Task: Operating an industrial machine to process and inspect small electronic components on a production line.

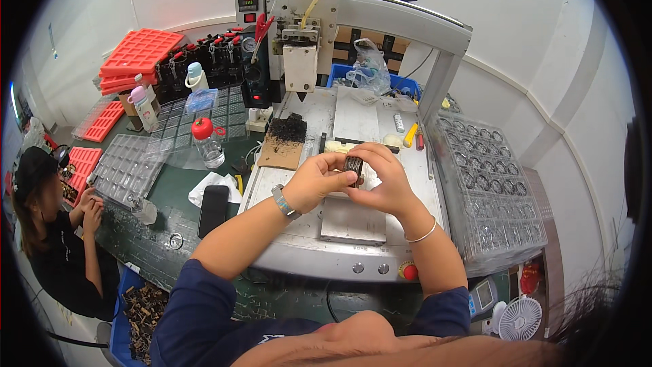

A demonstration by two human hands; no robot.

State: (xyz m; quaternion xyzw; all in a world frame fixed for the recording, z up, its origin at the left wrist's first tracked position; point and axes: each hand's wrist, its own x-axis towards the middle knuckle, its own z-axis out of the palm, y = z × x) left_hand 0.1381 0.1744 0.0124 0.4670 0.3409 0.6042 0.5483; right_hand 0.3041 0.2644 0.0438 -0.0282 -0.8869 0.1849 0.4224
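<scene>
My left hand [316, 180] and my right hand [384, 183] meet over the machine's bed, with a dark, ridged round piece [353, 167] gripped between them. It is seen nearly edge-on and may be a stack of thin rings; fingers cover part of it. Both hands have their fingers and thumbs closed round it from either side. Just below them lies a flat metal plate [353, 221] on the bed. A dark bar fixture with a pale yellow block [337, 146] sits just behind the hands. The machine's pointed tip [301, 96] hangs farther back, to the left.
Stacked clear trays of rings [490, 183] stand on the right. Left are a cardboard piece [280, 153] with black scraps, a phone [214, 211], a red-capped bottle [208, 143] and grey trays [129, 166]. A yellow-handled tool [410, 135] lies behind. A co-worker [64, 238] sits at left.
</scene>
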